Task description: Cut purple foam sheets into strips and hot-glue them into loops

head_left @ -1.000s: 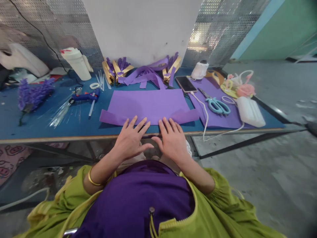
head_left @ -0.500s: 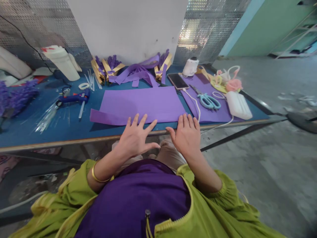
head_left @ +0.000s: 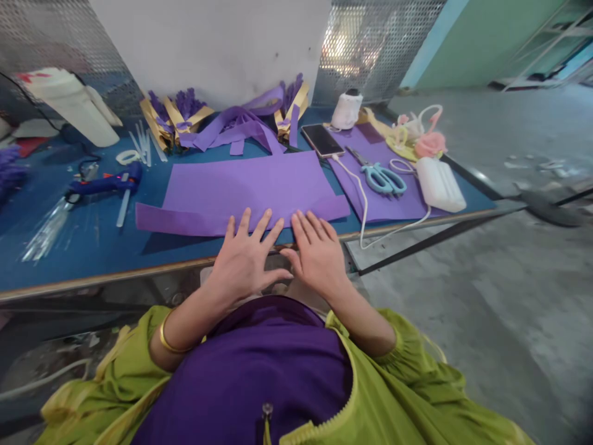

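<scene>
A sheet of purple paper (head_left: pixel 245 182) lies at the front of the blue table, its near edge folded over into a long strip (head_left: pixel 185 222). Flat on the fold near its middle rests my left hand (head_left: pixel 243 262), fingers spread and thumb stretched out toward the right. Close beside it, my right hand (head_left: pixel 319 253) presses its fingertips on the same fold, fingers straight and side by side, thumb apart. Neither hand grips anything. The fold's right end sticks out past the sheet, slightly raised, and its left end does likewise.
To the right, blue-handled scissors (head_left: pixel 382 178), a phone (head_left: pixel 323 141) with a white cable and a white power bank (head_left: pixel 440 184) lie on or by more purple paper (head_left: pixel 361 207). A glue gun (head_left: pixel 106 183) lies left. Purple strips (head_left: pixel 241 127) and flower bunches (head_left: pixel 178 120) line the back.
My right hand has slid left along the fold, from the sheet's right end to beside my left hand. My left hand stays spread on the fold. The view has shifted a little.
</scene>
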Demonstrator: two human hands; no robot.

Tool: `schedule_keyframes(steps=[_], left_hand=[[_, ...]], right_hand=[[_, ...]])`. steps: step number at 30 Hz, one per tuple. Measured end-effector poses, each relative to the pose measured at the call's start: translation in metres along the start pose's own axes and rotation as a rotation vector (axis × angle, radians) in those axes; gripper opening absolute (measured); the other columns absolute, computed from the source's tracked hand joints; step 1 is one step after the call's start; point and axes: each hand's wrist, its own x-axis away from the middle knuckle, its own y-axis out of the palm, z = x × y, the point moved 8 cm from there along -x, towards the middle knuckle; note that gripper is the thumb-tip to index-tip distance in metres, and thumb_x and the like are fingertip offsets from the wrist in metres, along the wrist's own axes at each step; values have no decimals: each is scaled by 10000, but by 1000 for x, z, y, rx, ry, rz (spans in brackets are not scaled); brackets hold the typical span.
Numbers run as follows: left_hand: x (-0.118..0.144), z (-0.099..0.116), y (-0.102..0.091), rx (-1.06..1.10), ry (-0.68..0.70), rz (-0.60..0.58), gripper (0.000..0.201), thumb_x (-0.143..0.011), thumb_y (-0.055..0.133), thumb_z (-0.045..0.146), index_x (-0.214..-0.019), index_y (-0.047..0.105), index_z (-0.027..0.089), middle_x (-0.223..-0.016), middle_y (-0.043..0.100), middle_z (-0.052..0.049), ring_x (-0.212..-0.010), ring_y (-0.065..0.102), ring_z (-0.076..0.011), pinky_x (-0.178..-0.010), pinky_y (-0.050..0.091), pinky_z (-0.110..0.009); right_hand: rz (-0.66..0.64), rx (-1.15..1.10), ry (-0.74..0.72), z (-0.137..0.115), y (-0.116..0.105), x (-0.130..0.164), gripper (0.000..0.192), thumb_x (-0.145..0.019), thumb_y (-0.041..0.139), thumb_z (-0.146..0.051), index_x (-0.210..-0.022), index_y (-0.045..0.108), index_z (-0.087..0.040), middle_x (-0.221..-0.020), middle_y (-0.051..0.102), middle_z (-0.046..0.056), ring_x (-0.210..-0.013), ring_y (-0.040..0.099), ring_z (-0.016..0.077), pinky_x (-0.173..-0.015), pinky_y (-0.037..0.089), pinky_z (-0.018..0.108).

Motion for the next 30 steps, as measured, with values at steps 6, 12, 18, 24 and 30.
schedule_keyframes(steps=[6,12,18,24,30], left_hand=[[33,-36,-7,-90,-93,-46,922,-883,418,763,-1578,319,166,-1627,317,-139,-1461,261,-492,-1144,266,-663],[88,-97,-21,-152,-272,2,896,-915,299,760,-1569,333,148,-1606,348,-177,-1463,288,-465,-1129,295,-648],[106,-109,-27,-140,-329,81,931,-933,188,760,-1557,325,82,-1583,372,-216,-1486,305,-380,-1208,186,-591],[61,-62,-15,-66,-168,35,1012,-860,278,840,-1575,304,124,-1622,302,-195,-1494,254,-423,-1187,238,-594],[23,-18,-5,-28,-16,-7,904,-910,426,706,-1575,293,109,-1639,275,-157,-1500,222,-424,-1183,191,-651]], right_hand=[[48,120,160,32,-9,13,673,-1002,409,-563,-1438,523,-63,-1477,537,191,-1372,474,359,-1127,315,481],[109,133,163,34,-10,15,668,-994,435,-550,-1420,533,-45,-1451,559,205,-1359,490,372,-1118,333,483],[102,131,147,32,-8,13,647,-1001,422,-527,-1428,514,-50,-1441,560,228,-1352,493,387,-1106,341,510],[32,194,153,13,-15,1,761,-971,414,-617,-1427,507,-15,-1407,544,315,-1296,524,446,-1070,366,555],[-57,32,-24,-36,-8,-14,746,-987,372,-609,-1442,497,-31,-1469,508,271,-1354,480,398,-1125,326,550]])
